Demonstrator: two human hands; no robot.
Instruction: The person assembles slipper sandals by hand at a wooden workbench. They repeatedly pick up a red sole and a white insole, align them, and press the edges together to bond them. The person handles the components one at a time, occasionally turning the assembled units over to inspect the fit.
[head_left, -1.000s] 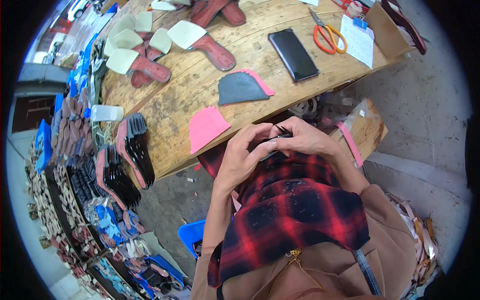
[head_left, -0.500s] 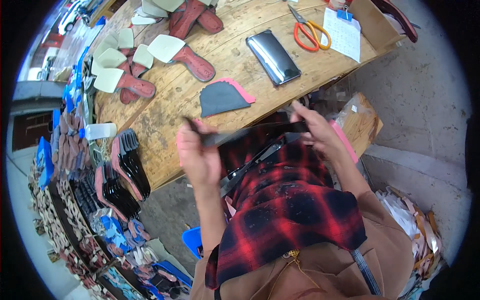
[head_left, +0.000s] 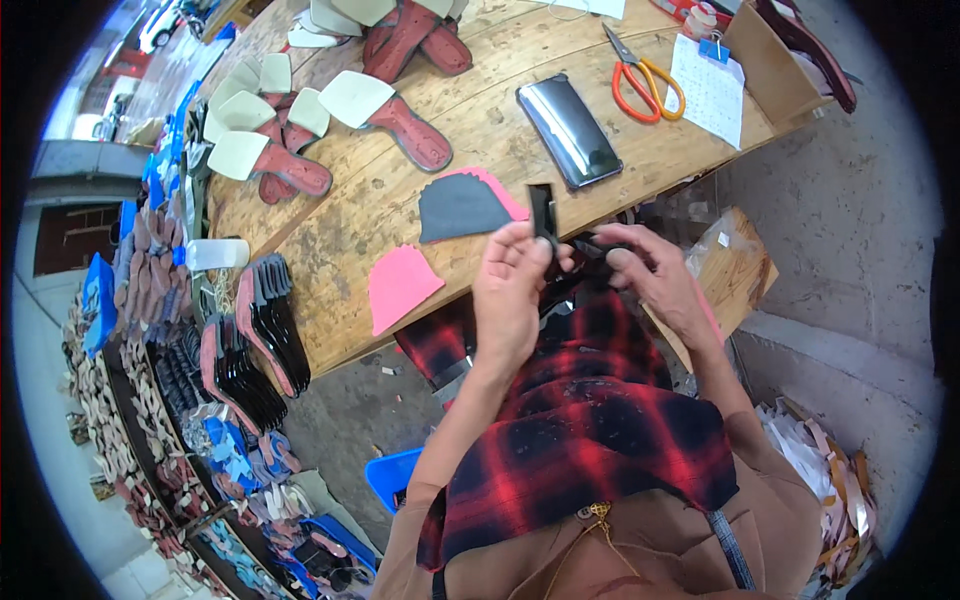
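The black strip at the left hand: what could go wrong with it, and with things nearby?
The black strip might slip, since its upper end stands clear of the left hand. The pink piece lies close to the front edge of the table and could be brushed off. The phone, also near that edge, might be bumped.

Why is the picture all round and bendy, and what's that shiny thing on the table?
Head view: the fisheye lens bends straight edges and leaves black corners; head view: the shiny thing is a smartphone, with pale glare across it; head view: the black strip in the left hand is too dark to show much detail.
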